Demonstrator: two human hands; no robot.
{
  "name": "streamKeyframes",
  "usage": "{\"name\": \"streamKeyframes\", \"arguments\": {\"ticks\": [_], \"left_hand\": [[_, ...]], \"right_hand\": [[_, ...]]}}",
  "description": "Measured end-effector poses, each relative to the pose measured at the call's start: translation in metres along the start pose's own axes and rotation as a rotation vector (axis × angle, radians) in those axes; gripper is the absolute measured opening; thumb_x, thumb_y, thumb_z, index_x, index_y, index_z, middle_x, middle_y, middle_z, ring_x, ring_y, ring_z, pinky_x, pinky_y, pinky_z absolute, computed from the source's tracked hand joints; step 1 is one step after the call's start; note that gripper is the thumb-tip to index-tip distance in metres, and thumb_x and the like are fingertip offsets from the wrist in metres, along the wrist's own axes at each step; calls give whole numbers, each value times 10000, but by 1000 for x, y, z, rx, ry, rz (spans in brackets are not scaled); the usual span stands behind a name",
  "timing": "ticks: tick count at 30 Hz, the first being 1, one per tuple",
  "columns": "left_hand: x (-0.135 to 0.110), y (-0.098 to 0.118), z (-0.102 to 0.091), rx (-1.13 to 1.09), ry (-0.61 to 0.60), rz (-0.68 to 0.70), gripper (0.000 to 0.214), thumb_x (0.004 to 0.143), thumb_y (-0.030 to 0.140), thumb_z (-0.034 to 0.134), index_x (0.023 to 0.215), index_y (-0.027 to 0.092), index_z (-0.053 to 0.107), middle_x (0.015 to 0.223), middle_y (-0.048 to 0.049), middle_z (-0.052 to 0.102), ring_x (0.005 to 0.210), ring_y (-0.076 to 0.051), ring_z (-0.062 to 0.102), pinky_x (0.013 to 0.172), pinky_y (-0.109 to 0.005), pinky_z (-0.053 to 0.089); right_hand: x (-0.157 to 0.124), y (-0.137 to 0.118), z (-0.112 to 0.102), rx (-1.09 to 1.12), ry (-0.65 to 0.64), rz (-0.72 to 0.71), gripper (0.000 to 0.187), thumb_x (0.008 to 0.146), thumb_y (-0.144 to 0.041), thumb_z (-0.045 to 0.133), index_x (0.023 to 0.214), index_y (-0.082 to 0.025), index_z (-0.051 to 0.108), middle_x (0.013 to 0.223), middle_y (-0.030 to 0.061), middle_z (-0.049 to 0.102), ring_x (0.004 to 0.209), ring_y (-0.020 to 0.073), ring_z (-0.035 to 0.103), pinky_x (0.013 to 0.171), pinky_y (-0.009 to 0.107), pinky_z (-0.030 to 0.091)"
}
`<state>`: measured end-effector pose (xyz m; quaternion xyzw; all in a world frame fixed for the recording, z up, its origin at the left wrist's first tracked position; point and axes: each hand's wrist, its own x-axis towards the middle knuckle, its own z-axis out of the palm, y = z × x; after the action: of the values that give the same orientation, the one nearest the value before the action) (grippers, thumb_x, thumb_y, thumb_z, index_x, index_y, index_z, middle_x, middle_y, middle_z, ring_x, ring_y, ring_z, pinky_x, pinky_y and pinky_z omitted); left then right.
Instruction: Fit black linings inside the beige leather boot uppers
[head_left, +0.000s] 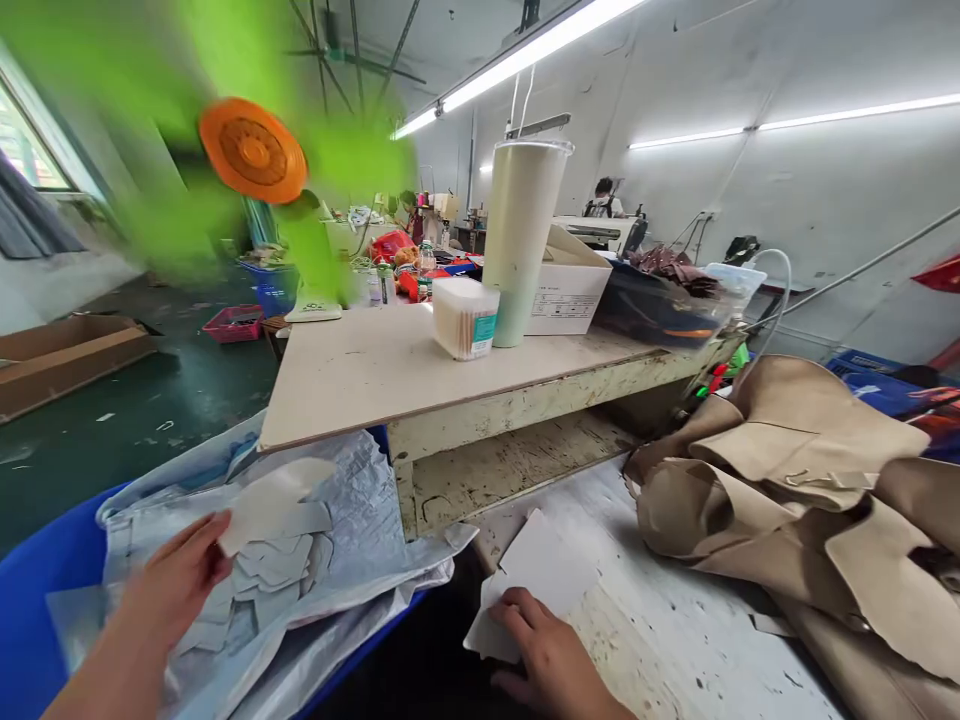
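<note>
My left hand (176, 580) pinches a flat pale cut piece (266, 505) over a heap of similar cut pieces (274, 565) lying on a silver plastic sheet (360, 520) in a blue bin (45, 590). My right hand (544, 650) rests fingers-down on a stack of white cut pieces (540, 575) at the near edge of the worn white workbench (675, 640). Its fingers are curled onto the stack.
A raised shelf board (360, 370) holds a tall cup (521, 240), a cotton-swab box (465, 317) and a cardboard box (570, 285). Tan leather pieces (810, 480) are piled at right. A spinning green fan (251, 150) stands at upper left. Another person (602, 198) sits far back.
</note>
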<state>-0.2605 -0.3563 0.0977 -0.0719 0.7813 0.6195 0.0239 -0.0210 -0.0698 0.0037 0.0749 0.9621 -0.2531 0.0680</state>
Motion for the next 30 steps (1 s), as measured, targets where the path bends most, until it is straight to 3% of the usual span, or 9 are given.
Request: {"name": "streamKeyframes", "arguments": {"ticks": [4,8,13,15,17,19,21,27,30], "left_hand": [[9,-3,47,155,-210,-57,363,674,500,623,599,166,504,441,74,450,390,-64,373,401,-169,267],[-5,-8,59,359,-275,5,309,522,408,754,669,166,629,533,19,587,450,-147,512,414,-194,323],[-75,-25,70,493,-318,501,336,695,532,588,828,238,677,620,-9,620,562,-185,581,551,-248,456],[-111,-33,86,478,-561,658,316,744,502,590,936,266,674,768,-27,664,684,-186,618,642,-243,493],[-140,-38,107,357,-812,707,530,732,585,582,1163,277,587,1117,-79,639,975,-240,612,764,-267,513],[-157,-36,126,194,-946,690,768,676,701,547,1295,253,467,1260,-111,561,1111,-285,549,894,-336,479],[-165,-29,138,90,-961,621,816,648,715,562,1295,229,455,1235,-123,580,1105,-304,553,926,-374,458],[-166,-5,154,62,-793,419,343,672,443,672,928,215,658,823,-56,694,755,-257,630,673,-296,498],[-163,-4,162,-13,-757,311,284,706,439,625,839,196,686,678,-32,652,623,-217,565,575,-279,451]], "right_hand": [[2,3,6,-70,118,-81,434,654,-116,661,1076,-197,602,1125,102,612,914,271,628,768,342,529],[-5,13,-2,11,446,-307,321,700,-79,571,995,-206,595,969,61,674,830,228,646,698,308,546],[-25,10,-30,317,818,-353,287,814,-136,477,1086,-225,494,854,40,642,555,110,576,497,192,482],[-29,1,-39,465,825,-306,231,835,-183,485,1060,-228,505,694,-9,598,460,92,507,428,177,429],[-28,-9,-44,566,749,-346,169,834,-245,522,999,-220,553,628,-22,574,456,93,506,418,176,412],[-24,-17,-47,626,665,-402,157,826,-310,556,932,-205,606,663,1,611,483,96,532,448,187,424],[-21,-20,-48,673,623,-389,200,816,-370,578,884,-194,642,689,21,647,499,102,551,477,203,434],[-28,-19,-56,997,439,-197,309,787,-470,563,795,-168,623,542,-13,555,395,90,475,383,202,379],[-32,-9,-68,976,592,-160,270,759,-435,570,687,-174,575,517,-18,514,434,103,464,419,221,389]]}}
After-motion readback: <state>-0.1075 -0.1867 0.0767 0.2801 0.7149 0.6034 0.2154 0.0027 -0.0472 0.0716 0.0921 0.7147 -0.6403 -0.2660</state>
